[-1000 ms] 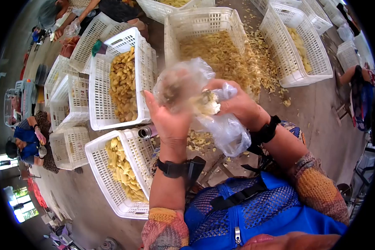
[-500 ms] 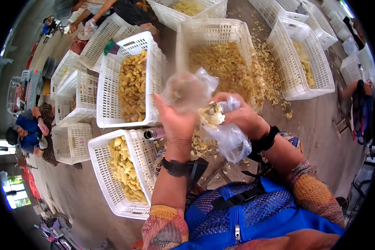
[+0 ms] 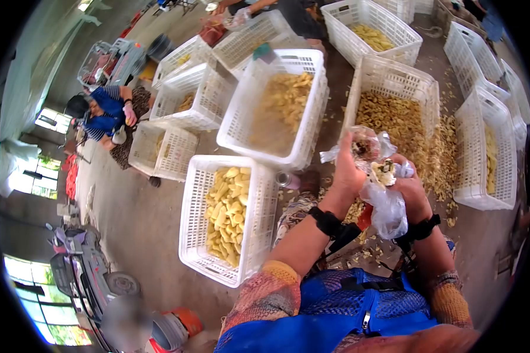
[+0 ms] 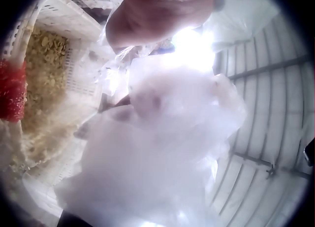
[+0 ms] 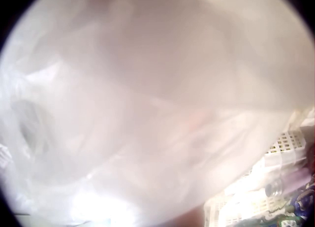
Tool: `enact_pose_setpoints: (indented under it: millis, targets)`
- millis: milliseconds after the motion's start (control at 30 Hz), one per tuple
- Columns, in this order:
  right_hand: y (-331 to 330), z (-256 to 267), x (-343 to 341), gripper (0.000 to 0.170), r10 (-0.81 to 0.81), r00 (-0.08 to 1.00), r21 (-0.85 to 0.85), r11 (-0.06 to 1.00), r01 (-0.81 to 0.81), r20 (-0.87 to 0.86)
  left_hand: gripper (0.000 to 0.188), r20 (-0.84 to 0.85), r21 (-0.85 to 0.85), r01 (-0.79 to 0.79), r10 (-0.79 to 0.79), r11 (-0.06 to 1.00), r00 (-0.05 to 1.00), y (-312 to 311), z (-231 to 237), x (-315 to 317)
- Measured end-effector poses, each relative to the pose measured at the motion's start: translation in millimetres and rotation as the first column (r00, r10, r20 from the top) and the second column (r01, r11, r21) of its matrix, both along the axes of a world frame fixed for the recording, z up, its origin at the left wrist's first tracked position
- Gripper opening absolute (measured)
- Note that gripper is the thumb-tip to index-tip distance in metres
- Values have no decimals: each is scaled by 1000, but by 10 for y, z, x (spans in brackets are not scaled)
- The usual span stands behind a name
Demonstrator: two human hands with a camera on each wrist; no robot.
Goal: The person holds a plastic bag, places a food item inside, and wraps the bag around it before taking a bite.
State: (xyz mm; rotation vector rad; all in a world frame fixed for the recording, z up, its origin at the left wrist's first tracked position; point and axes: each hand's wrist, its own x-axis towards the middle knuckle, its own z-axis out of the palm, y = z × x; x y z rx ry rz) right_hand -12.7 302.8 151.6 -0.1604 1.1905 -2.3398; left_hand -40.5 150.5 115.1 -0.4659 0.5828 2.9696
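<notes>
Left hand: the thumb side of the left hand (image 3: 348, 175) is raised beside a dark lump (image 3: 365, 148) in clear plastic, which seems to be gripped between thumb and hidden fingers; how tightly they are closed cannot be told.
Right hand: by the right hand (image 3: 413, 193) a filled bun (image 3: 384, 172) is gripped in a clear bag (image 3: 387, 215), with fingers bent and the loose end hanging below.
Bun: it is held between the hands, in front of the body, by the lower edge of the peelings crate (image 3: 397, 72).
Change: the view has been swung round, so both hands now lie right of its centre; bun and lump are still held, so the grip appears essentially unaltered.
Peeled pieces: yellow pieces (image 3: 227, 217) are held in the near crate (image 3: 265, 206); a bottle (image 3: 287, 179) stands by its upper right corner.
Peelings: scraps (image 3: 391, 112) are piled in their crate and scattered past its right edge.
Roots: knobbly roots (image 3: 291, 94) are heaped in the middle crate (image 3: 256, 155), their lower left part blurred.
Far side: a seated person (image 3: 109, 112) is seen beyond the crates.
Hidden: most fingertips are covered by plastic, and the right wrist view is nearly filled by it; whether lump and bun share one bag cannot be told.
</notes>
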Motion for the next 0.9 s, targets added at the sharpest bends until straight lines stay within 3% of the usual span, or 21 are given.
enact_pose_setpoints:
  millis: [167,333,533,633,733,833,900]
  targets:
    - [-60,32,7,37,1,999,-52,999,2,46,35,28,4,25,-26,1000,999,78,-37,13]
    - [-78,42,28,38,-7,999,-79,997,10,34,34,-36,-108,80,-84,991,996,148,-209,2]
    - [-64,23,40,40,-37,998,-102,994,42,50,31,-74,87,227,-221,970,972,217,-141,49]
    - [-47,17,50,39,-38,997,-101,994,44,66,29,-93,83,243,-235,967,968,315,-146,46]
    - [-19,-39,30,38,-51,998,-97,994,53,22,29,-16,167,249,-250,954,968,372,-32,130]
    - [3,96,-7,42,54,963,91,995,-31,-265,29,-28,24,248,-247,969,969,357,-258,71]
    - [44,182,-18,42,32,946,122,993,8,-322,28,18,27,293,-293,956,956,320,285,224]
